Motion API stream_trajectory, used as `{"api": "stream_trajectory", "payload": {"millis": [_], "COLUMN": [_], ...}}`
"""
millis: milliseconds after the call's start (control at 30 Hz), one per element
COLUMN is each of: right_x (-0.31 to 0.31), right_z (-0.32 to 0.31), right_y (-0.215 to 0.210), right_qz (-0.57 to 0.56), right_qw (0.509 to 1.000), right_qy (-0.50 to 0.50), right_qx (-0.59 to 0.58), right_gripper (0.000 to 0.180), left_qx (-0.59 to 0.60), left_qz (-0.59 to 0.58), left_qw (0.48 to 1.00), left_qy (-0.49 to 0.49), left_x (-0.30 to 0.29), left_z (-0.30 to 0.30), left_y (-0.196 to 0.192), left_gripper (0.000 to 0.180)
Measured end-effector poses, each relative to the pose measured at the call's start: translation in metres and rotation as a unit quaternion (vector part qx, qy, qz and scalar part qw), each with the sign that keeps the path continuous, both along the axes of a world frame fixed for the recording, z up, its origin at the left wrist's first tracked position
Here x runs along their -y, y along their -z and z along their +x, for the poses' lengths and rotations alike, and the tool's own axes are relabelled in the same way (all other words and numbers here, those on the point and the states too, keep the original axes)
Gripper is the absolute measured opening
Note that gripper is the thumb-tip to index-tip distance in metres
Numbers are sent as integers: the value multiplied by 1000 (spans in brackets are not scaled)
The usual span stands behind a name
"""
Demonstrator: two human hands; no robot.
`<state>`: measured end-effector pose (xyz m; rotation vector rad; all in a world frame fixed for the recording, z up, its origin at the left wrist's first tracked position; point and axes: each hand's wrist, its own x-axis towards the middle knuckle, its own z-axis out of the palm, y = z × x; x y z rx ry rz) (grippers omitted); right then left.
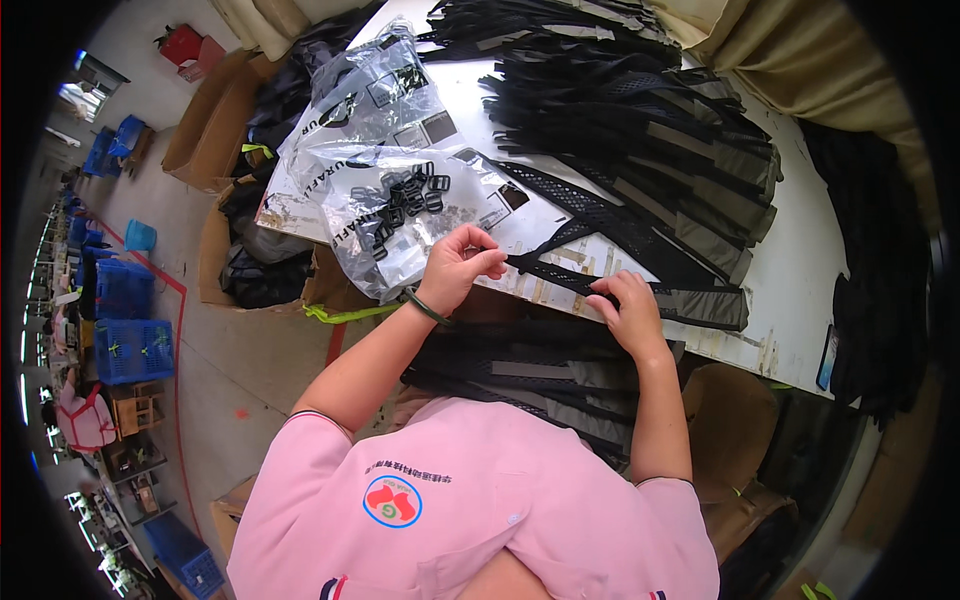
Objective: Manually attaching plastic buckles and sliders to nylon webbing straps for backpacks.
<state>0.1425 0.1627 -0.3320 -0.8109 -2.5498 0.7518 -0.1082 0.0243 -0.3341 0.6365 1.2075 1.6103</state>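
Note:
Near the table's front edge, my left hand (460,268) pinches the narrow end of a black mesh strap (556,273). Fingers of my right hand (630,312) close on the same strap farther along, where it runs toward a grey-panelled end. Whether a small part sits in my left fingertips is too small to tell. Just beyond my left hand, several black plastic buckles (408,198) lie on a clear plastic bag (352,160). Another mesh strap (560,192) stretches across the tabletop behind my hands.
A thick pile of black straps with grey panels (620,120) covers the back of the white table (790,310). More straps (530,372) rest across my lap. Cardboard boxes (215,245) with dark fabric stand left; black material (870,290) hangs at the right edge.

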Motion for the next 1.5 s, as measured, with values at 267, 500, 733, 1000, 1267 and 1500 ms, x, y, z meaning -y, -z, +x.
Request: {"api": "stream_trajectory", "payload": {"millis": [267,500,733,1000,1267,1500], "right_x": [35,32,26,19,18,19], "right_z": [-97,-112,-120,-108,-90,-85], "right_y": [-30,12,36,13,-20,-24], "right_qz": [-31,-343,-264,-415,-519,-516], "right_qw": [981,922,944,893,835,830], "right_qy": [-28,-75,-84,-32,-78,-146], "right_qx": [-192,-165,-177,-174,-167,-156], "right_gripper": [22,17,12,13,14,14], "left_qx": [-79,-287,-655,-561,215,275], "left_qz": [-44,-67,-248,-150,-23,8], "left_qw": [994,954,713,814,973,950], "left_qy": [-55,-53,-21,-9,85,148], "left_x": [8,0,-17,-6,15,9], "left_z": [5,-52,-97,-60,-17,-8], "left_y": [4,-11,6,-20,-7,-1], "left_gripper": [16,27,32,18,14,10]}}
